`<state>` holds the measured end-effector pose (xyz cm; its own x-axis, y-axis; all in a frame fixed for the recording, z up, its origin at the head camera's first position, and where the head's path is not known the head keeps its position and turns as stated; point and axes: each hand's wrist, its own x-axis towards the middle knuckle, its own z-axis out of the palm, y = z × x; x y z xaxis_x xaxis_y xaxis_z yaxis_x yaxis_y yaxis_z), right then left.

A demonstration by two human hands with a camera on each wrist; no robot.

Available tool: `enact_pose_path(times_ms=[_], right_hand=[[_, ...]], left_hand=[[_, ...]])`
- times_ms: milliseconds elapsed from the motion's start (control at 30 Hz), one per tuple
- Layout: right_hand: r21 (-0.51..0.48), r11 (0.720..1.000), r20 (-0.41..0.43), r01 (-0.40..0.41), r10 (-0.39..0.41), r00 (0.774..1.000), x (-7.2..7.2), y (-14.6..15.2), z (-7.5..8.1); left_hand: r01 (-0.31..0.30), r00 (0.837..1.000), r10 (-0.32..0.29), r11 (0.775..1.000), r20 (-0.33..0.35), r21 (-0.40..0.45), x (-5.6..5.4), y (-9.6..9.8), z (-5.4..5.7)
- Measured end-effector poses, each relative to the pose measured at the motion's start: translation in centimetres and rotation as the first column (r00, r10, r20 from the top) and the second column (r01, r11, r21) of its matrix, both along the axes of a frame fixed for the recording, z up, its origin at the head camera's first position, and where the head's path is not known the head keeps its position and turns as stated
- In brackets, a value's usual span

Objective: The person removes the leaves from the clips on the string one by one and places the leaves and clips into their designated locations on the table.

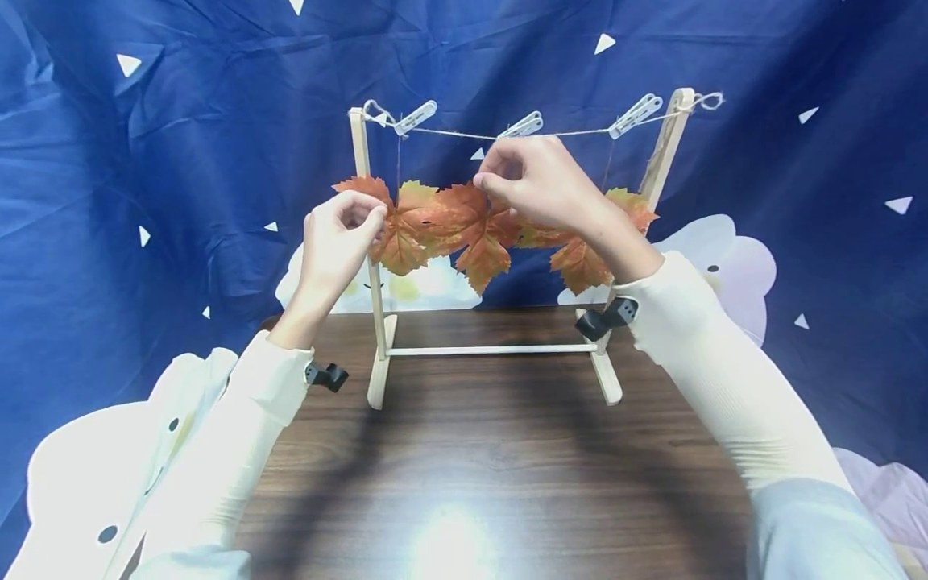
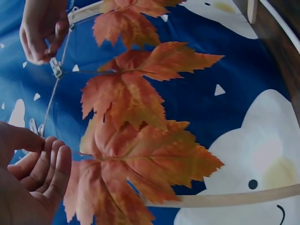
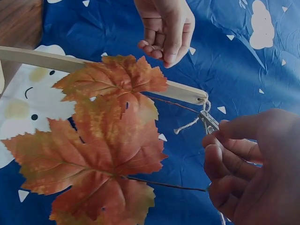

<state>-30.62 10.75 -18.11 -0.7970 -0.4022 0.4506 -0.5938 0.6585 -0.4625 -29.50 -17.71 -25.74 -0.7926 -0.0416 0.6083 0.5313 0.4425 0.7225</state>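
Against a blue cloth [image 1: 217, 161] with white triangles [image 1: 129, 64], a wooden rack [image 1: 493, 350] stands on the table [image 1: 500, 451], and three artificial maple leaves [image 1: 482, 229] hang by stems [image 3: 164, 183] from clothespins [image 1: 416, 118] on its twine [image 1: 457, 134]. The left hand [image 1: 337, 234], loosely curled, pinches nothing visible; whether the right hand [image 1: 544, 181] pinches the middle clothespin [image 1: 524, 126], I cannot tell. If a hand catches the twine, a stem could perhaps slip out.

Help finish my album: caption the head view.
Hands near three orange leaves hung from clothespins on a string between wooden posts.
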Motion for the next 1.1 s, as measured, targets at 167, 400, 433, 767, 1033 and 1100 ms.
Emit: enact_pose_path(times_ms=[167,400,433,767,1033,1100], right_hand=[[-0.036,0.999,0.007,0.001,-0.001,1.0,-0.8,-1.1,1.5],[-0.079,0.996,0.05,0.036,-0.032,0.998,-1.9,-2.7,3.3],[-0.079,0.996,0.047,0.038,-0.035,0.998,-2.1,-3.0,3.5],[-0.118,0.986,0.031,0.118,-0.115,0.993,-3.7,-4.8,4.8],[-0.074,0.988,0.085,0.135,-0.129,0.988,-4.5,-6.2,4.5],[-0.063,0.989,0.094,0.137,-0.131,0.987,-4.6,-6.5,4.4]], left_hand=[[-0.017,1.0,0.017,1.0,-0.02,-0.002,-1.0,0.9,1.2],[-0.062,0.998,0.062,0.998,-0.032,-0.016,-1.9,2.3,2.6],[-0.074,0.997,0.073,0.997,-0.037,-0.018,-2.0,2.5,2.8],[-0.141,0.989,0.139,0.99,-0.044,-0.029,-2.8,2.5,5.1],[-0.114,0.992,0.117,0.991,0.039,-0.076,-3.5,2.7,5.6],[-0.115,0.992,0.121,0.988,0.048,-0.104,-3.7,2.8,5.6]])
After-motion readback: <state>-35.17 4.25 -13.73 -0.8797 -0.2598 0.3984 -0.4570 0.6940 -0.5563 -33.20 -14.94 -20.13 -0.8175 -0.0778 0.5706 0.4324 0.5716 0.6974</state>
